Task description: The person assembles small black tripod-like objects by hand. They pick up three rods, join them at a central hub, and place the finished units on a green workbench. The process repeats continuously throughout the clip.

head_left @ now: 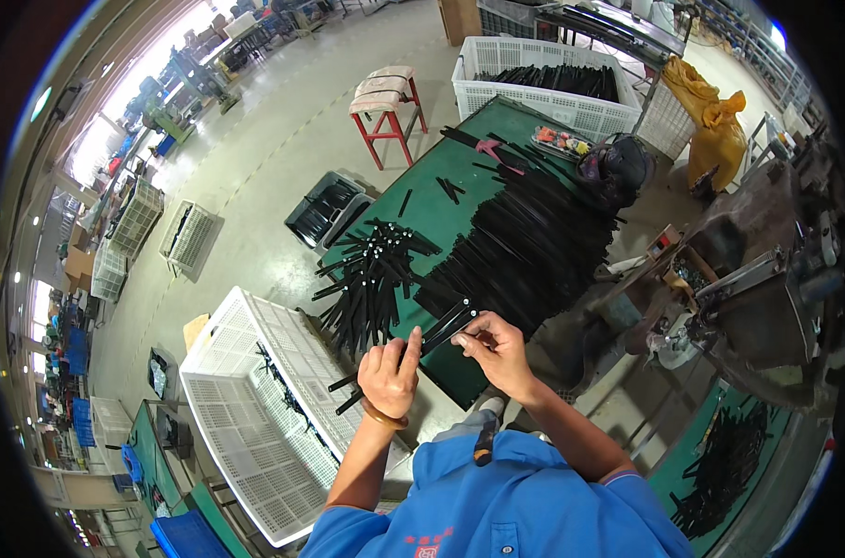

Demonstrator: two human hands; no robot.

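Observation:
In front of my body I hold two thin black strips (445, 327) side by side, slanting from lower left to upper right, with small pale round spots at their upper ends. My left hand (388, 379) is wrapped round their middle, its index finger pointing along them; a bracelet sits on that wrist. Close to the upper ends, my right hand (498, 352) pinches with thumb and fingers. Beyond my hands a loose heap of black strips with pale ends (371, 279) lies on the green table (432, 209). Right of it is a wide layer of long black strips (525, 237).
A big white crate (241, 418) with some dark strips stands at my left. Another white crate (543, 102) full of black pieces is past the table. A machine (748, 288) stands close on the right. A red-legged stool (385, 112) and a grey bin (325, 206) are farther left.

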